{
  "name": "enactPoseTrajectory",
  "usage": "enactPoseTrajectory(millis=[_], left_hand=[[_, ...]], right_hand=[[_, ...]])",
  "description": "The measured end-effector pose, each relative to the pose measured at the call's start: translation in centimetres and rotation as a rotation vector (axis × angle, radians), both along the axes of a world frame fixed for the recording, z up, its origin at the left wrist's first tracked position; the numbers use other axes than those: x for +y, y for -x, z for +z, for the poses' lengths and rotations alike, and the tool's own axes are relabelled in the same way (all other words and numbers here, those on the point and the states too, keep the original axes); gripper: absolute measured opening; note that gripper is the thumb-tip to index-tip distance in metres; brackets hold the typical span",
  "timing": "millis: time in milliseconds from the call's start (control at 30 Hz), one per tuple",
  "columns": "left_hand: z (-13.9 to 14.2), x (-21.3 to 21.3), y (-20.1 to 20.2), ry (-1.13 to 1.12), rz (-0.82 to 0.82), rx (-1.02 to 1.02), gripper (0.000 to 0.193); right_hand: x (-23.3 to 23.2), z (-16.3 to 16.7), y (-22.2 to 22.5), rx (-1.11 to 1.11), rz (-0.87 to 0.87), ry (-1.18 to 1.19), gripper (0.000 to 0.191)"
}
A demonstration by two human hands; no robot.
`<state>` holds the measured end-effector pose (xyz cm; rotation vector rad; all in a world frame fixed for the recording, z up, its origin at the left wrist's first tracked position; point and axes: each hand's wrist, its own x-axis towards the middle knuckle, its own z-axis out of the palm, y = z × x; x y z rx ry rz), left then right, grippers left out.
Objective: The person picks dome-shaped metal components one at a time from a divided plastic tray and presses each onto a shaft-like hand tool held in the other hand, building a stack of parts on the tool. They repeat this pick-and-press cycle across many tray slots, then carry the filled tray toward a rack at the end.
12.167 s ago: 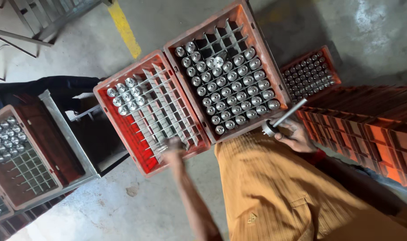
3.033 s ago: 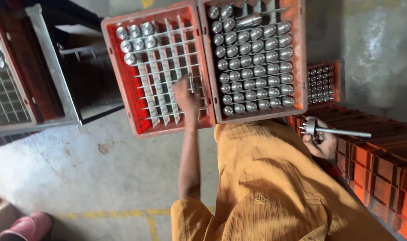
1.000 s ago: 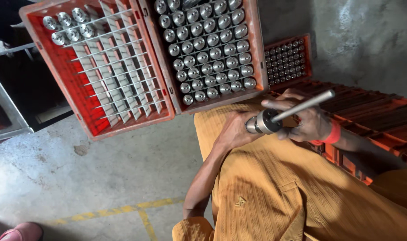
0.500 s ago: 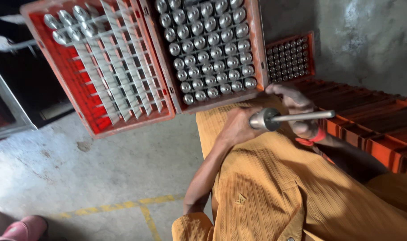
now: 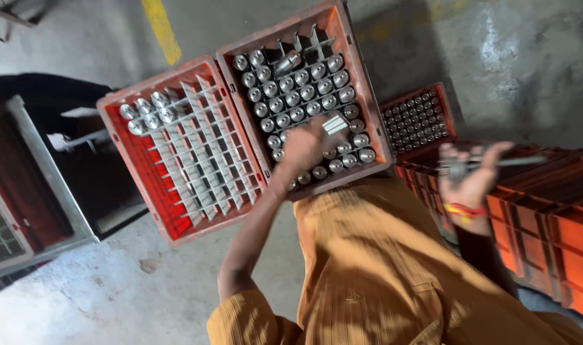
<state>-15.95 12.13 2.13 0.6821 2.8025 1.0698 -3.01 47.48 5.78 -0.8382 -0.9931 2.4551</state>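
Observation:
Two orange plastic crates with white dividers lie side by side on the concrete floor. The right crate [image 5: 362, 96] is almost full of shiny metal cylinders. The left crate [image 5: 144, 185] holds only a few cylinders [image 5: 148, 108] in its far corner. My left hand [image 5: 304, 148] reaches over the near edge of the right crate and grips one metal cylinder [image 5: 333, 123]. My right hand [image 5: 471, 179], a red and yellow band at its wrist, is raised to the right, fingers around a thin metal rod tool [image 5: 496, 163] that points right.
A smaller orange crate of metal parts [image 5: 419, 118] lies behind the right crate. Stacked orange crates [image 5: 553, 217] stand at the right. A grey metal frame and dark crates [image 5: 42, 185] are at the left. A yellow line [image 5: 160, 29] runs across the floor.
My left hand has left the rod tool and gone out to the right crate, where it now grips a cylinder. My right hand keeps the tool, moved farther right.

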Motion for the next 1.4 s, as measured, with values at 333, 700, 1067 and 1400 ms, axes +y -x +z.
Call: enactPoseTrajectory(millis=[333,700,1067,1400], left_hand=[[-3.8,-6.1,13.1,0.026,0.286,0.329,0.058],[-3.3,0.0,14.2,0.461,-0.009,0.240,0.038],[-3.7,0.5,13.2,-0.011,0.544,0.116,0.048],[-4.4,0.9,18.3,0.711,0.267,0.308,0.067]], right_hand=[[-0.6,0.0,-5.2,-0.129,0.037,-0.111,0.051],[-3.1,0.5,-6.4,-0.166,0.162,-0.168,0.045],[-0.1,-1.2,-8.1,-0.228,0.147,-0.199,0.044],[1.2,-0.5,-5.5,-0.283,0.215,-0.187,0.039]])
